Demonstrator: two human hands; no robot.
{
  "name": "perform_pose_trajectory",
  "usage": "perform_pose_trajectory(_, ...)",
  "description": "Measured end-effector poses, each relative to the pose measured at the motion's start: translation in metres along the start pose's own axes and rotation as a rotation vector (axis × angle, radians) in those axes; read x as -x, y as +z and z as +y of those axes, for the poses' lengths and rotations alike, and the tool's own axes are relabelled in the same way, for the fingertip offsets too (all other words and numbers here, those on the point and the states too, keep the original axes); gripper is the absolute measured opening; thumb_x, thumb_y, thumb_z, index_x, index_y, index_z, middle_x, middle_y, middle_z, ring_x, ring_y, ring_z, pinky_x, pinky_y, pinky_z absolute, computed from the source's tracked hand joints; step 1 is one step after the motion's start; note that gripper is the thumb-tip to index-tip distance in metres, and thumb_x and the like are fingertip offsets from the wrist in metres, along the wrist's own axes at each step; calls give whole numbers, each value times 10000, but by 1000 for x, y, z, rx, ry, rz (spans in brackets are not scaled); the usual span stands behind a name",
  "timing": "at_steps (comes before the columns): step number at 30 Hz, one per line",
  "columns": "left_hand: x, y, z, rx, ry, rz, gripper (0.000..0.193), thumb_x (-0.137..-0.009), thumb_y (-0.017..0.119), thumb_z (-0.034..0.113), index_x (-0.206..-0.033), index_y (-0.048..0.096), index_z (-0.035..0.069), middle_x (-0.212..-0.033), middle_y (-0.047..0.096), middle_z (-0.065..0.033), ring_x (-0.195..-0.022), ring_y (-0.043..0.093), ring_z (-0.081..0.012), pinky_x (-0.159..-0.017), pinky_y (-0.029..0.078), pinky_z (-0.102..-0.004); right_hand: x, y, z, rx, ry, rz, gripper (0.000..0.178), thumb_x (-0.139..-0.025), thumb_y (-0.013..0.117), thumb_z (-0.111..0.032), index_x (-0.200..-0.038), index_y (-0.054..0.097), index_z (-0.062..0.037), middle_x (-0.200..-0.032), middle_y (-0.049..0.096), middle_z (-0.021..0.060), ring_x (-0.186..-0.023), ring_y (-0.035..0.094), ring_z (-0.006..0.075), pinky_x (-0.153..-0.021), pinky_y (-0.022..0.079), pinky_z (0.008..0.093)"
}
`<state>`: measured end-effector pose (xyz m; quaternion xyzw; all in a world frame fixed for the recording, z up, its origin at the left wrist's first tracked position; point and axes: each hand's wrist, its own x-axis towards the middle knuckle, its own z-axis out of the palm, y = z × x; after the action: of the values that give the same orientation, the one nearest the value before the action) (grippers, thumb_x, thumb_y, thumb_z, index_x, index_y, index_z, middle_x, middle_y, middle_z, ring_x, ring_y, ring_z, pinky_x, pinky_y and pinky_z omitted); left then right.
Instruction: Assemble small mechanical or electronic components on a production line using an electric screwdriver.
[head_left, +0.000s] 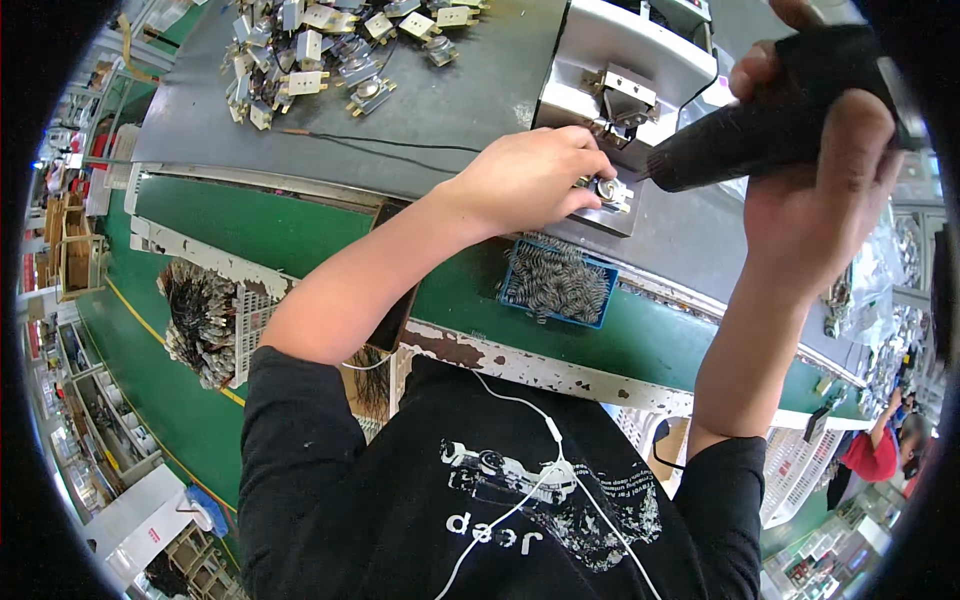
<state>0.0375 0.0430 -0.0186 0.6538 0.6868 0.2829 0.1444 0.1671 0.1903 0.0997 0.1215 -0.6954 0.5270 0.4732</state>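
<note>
My left hand (535, 178) reaches over the bench with fingers closed around a small metal part with a round piece on it (606, 192). That part rests on a flat metal block (608, 218) at the foot of a silver fixture (628, 95). Raised at the right, my right hand (815, 195) grips a thick black cylindrical tool (735, 135). The tool's near end points left toward the fixture, close to the block. Its exact kind is unclear. Just below the block sits a blue tray (603, 308) full of small coil springs (560, 280).
A pile of small metal-and-ceramic switch-like parts (335, 50) lies at the far left of the grey bench (190, 130). A dark wire (400, 147) runs across it. Bundled wires (205, 310) hang at the left. Another person in red (870, 455) is at the far right.
</note>
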Motion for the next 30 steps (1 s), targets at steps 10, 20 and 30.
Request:
perform_pose_trajectory(10, 0, -2, 1, -28, -37, -45, 310, -870, 702, 285, -1134, 693, 123, -1107, 637, -74, -1046, 640, -277, -888, 532, -398, 21, 23, 17, 85, 136, 138, 276, -908, 654, -15, -1144, 579, 105, -962, 714, 231, -591, 660, 192, -555, 545, 298)
perform_pose_trajectory(20, -1, -2, 2, -21, -61, -63, 307, -882, 692, 294, -1103, 653, 85, -1190, 612, -58, -1046, 628, -302, -882, 519, -425, 27, 35, 26, 5, 135, 279, 317, -906, 618, 46, -1163, 432, 39, -919, 676, 224, -585, 621, 178, -544, 536, 317)
perform_pose_trajectory(30, 0, 0, 2, -40, -36, -25, 294, -884, 698, 286, -1066, 663, 57, -1135, 617, -93, -1047, 637, -306, -880, 531, -430, 26, 39, 26, -14, 166, 185, 547, -904, 622, 52, -1371, 340, 11, -961, 676, 216, -608, 629, 179, -568, 543, 314)
